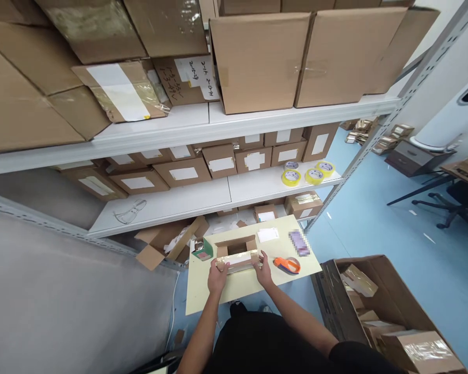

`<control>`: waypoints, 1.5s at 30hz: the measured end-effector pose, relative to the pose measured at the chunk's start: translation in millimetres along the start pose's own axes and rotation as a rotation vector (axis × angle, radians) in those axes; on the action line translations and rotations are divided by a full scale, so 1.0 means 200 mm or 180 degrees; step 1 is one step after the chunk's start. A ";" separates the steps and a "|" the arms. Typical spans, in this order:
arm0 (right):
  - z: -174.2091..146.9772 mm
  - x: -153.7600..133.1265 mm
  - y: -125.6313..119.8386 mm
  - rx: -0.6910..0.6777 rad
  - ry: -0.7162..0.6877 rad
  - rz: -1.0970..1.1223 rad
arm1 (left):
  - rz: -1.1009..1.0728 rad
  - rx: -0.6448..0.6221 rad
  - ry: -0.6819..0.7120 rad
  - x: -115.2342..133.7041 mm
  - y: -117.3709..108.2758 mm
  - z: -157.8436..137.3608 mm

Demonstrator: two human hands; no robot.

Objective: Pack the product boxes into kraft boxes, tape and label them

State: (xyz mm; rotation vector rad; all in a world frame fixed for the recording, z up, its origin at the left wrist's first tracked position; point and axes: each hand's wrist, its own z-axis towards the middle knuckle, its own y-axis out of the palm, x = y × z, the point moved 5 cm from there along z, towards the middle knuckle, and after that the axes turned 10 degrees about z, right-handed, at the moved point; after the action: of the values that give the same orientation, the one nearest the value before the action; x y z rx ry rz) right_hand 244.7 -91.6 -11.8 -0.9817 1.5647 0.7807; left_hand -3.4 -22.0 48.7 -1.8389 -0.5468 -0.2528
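On the pale yellow table (pixel 203 288), my left hand (pixel 217 276) and my right hand (pixel 263 271) grip the two ends of a small cardboard box (pixel 238 259). Shiny clear tape and a white strip cover its top. Directly behind it stands an open cardboard box (pixel 219 249), its inside dark; I cannot tell whether the two touch. An orange tape dispenser (pixel 283 265) lies right of my right hand. Beyond my left hand is a small green box (pixel 205 251) with something shiny in it. White paper slips (pixel 268 235) rest near the table's back edge.
A blurred purple item (pixel 299 243) lies at the table's right. Tape rolls (pixel 291 177) sit on the metal shelf (pixel 257 187) ahead, among labelled boxes. A large carton (pixel 405 291) with packed boxes stands at right; an open carton (pixel 150 257) is left of the table.
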 end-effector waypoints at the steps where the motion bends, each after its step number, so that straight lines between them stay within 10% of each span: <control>1: 0.00 0.01 0.00 0.0003 0.0053 -0.0021 | 0.0081 -0.0019 -0.0025 0.01 -0.01 0.01; 17: 0.10 -0.04 -0.04 -0.0463 0.0304 -0.0246 | 0.1767 0.0125 0.0916 0.32 -0.16 0.07; 27: 0.13 0.03 -0.05 -0.0664 0.0260 -0.0095 | 0.1631 -0.1245 0.0806 0.16 0.00 0.07; 37: 0.21 0.04 -0.66 0.0664 0.0445 -0.0895 | 0.1804 -0.1359 0.0998 0.16 0.05 0.19; 45: 0.11 0.29 -0.85 0.0244 0.0933 -0.0958 | 0.1745 -0.0151 0.1224 0.20 0.05 0.03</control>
State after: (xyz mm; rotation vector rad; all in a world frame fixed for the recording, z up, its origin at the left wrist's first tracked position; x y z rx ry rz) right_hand 402.3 -158.6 -70.1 -1.2816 1.6284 0.3764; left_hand 36.0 -9.2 54.9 -1.8490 0.2335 -0.2374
